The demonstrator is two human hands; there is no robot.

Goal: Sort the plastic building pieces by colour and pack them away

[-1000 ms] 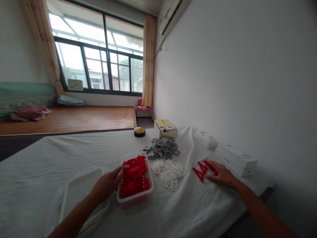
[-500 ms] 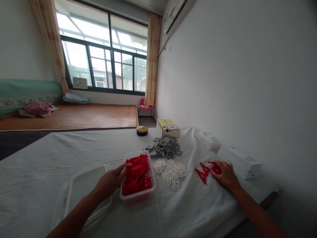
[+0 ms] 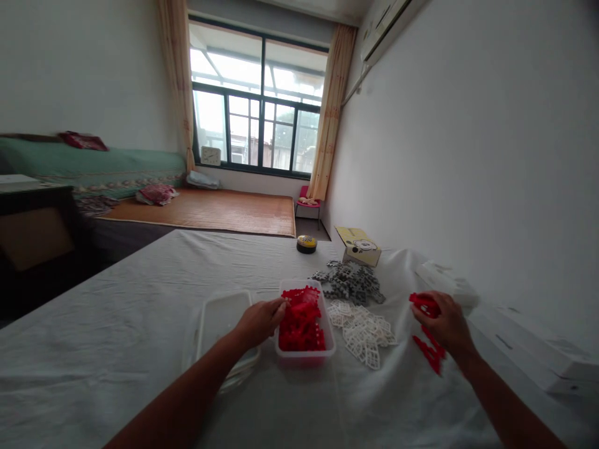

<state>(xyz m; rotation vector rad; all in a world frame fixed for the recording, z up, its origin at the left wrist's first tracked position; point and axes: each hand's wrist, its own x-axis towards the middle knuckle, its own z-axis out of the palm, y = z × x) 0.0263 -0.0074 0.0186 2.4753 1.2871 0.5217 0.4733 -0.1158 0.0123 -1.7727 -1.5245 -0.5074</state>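
A clear plastic container full of red interlocking plastic pieces stands in front of me. My left hand is closed at its left rim, fingertips at the edge of the red pieces. Off to the right, my right hand pinches a red plastic piece above the cloth. More red pieces lie on the cloth under that hand, partly covered by it. Between the container and my right hand spreads a pile of white lattice pieces.
Grey pieces are heaped behind the white ones, before a yellow box. A round yellow-and-black tin stands at the back. The container's lid lies left. White boxes line the wall side of the cloth-covered table.
My view has swung left, so everything sits further right in it. My right hand has lifted with a red piece off the cloth. My left hand's fingers have drawn in at the container's rim.
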